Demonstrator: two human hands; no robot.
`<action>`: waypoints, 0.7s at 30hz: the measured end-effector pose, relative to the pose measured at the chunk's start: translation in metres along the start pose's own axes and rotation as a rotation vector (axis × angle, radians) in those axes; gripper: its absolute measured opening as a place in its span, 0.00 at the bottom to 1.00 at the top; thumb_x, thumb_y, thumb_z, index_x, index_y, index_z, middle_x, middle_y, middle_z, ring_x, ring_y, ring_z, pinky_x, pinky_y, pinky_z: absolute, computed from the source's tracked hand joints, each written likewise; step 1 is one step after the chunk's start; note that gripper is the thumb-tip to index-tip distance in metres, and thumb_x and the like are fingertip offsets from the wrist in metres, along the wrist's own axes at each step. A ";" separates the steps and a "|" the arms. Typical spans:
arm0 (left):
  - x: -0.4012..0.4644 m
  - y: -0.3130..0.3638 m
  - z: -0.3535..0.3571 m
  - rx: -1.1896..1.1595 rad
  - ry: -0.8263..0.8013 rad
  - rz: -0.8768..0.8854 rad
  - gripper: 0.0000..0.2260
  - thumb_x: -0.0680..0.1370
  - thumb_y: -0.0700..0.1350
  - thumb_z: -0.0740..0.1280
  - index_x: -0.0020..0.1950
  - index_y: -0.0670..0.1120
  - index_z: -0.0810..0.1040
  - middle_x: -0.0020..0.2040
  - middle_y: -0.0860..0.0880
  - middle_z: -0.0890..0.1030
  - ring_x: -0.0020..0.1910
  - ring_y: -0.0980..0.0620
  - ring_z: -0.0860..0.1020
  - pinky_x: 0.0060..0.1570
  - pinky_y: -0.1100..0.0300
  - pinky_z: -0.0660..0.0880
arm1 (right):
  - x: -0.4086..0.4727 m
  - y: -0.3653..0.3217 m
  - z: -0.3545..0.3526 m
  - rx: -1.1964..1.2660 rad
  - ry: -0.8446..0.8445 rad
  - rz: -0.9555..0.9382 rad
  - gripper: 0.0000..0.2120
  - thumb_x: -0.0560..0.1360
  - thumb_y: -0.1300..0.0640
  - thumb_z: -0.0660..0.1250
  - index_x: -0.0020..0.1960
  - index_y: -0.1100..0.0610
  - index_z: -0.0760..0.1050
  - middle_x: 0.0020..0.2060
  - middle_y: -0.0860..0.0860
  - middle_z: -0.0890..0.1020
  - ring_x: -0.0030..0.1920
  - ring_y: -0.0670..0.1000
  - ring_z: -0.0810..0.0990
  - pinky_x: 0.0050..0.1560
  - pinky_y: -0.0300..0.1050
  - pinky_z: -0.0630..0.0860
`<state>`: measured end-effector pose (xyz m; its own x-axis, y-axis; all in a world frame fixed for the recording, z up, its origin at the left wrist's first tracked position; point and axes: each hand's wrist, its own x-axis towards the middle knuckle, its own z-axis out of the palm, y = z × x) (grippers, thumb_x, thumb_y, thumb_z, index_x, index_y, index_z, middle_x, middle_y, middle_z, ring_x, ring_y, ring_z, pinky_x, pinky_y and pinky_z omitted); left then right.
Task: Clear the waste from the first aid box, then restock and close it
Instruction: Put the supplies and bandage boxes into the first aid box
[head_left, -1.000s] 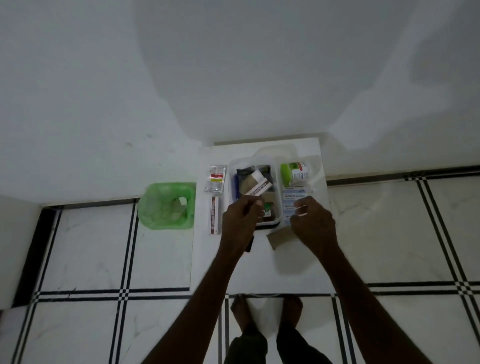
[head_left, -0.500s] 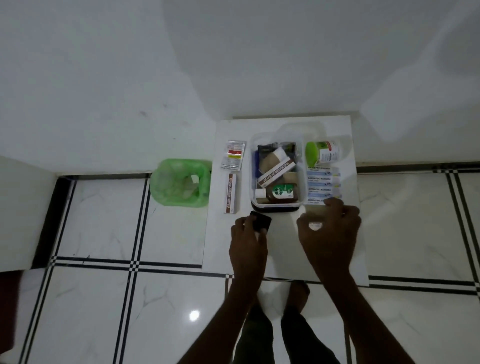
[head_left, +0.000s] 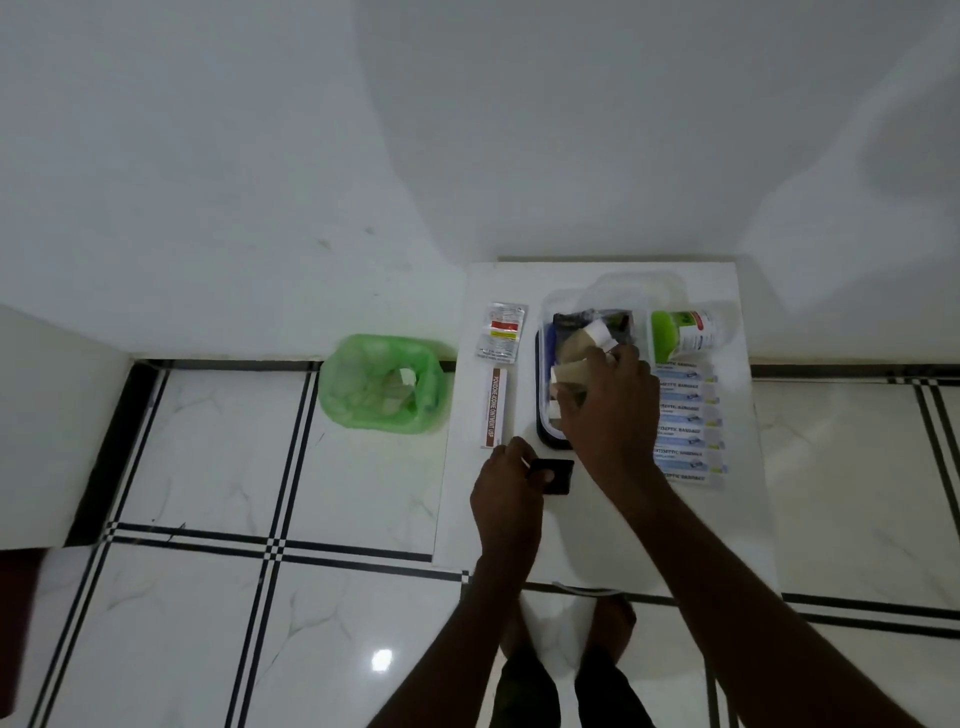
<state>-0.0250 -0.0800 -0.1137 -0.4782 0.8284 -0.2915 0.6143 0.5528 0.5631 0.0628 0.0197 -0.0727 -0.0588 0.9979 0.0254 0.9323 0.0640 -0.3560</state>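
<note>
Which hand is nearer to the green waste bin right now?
Left. The left hand is at the table's front edge holding a small black item, right of the green waste bin. The right hand is farther right, over the first aid box.

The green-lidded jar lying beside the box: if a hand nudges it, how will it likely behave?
The jar lies on its side on the white board, so it would probably roll on its round body. It looks like rigid plastic, likely stiff and not fragile. Its weight cannot be judged, since the contents are not visible.

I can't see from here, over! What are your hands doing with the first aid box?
Left hand pinching a small black item below the box. Right hand inside the open first aid box, on the contents. Green bin left, bandage strips right. Nothing blocking.
</note>
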 end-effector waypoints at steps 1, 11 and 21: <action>0.000 0.002 -0.010 -0.036 0.029 -0.019 0.05 0.72 0.47 0.73 0.45 0.50 0.77 0.41 0.53 0.81 0.39 0.53 0.77 0.35 0.61 0.68 | 0.004 0.001 0.004 -0.036 -0.033 -0.003 0.20 0.72 0.49 0.69 0.59 0.59 0.74 0.58 0.62 0.77 0.55 0.61 0.76 0.53 0.54 0.74; 0.052 0.061 -0.102 -0.208 0.287 0.162 0.02 0.73 0.46 0.71 0.45 0.51 0.83 0.38 0.53 0.85 0.36 0.54 0.80 0.39 0.57 0.75 | 0.015 0.017 0.005 -0.023 -0.156 -0.182 0.16 0.72 0.56 0.69 0.58 0.59 0.77 0.55 0.60 0.81 0.57 0.62 0.77 0.55 0.55 0.75; 0.137 0.127 -0.062 0.441 0.129 0.655 0.08 0.71 0.39 0.73 0.49 0.45 0.84 0.39 0.41 0.80 0.36 0.42 0.80 0.33 0.56 0.71 | 0.028 0.029 0.001 0.010 -0.262 -0.291 0.25 0.63 0.59 0.78 0.59 0.61 0.79 0.55 0.63 0.81 0.54 0.66 0.80 0.54 0.58 0.79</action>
<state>-0.0517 0.0980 -0.0346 0.0134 0.9949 0.0996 0.9741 -0.0355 0.2232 0.0876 0.0498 -0.0828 -0.4101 0.9051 -0.1126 0.8601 0.3428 -0.3778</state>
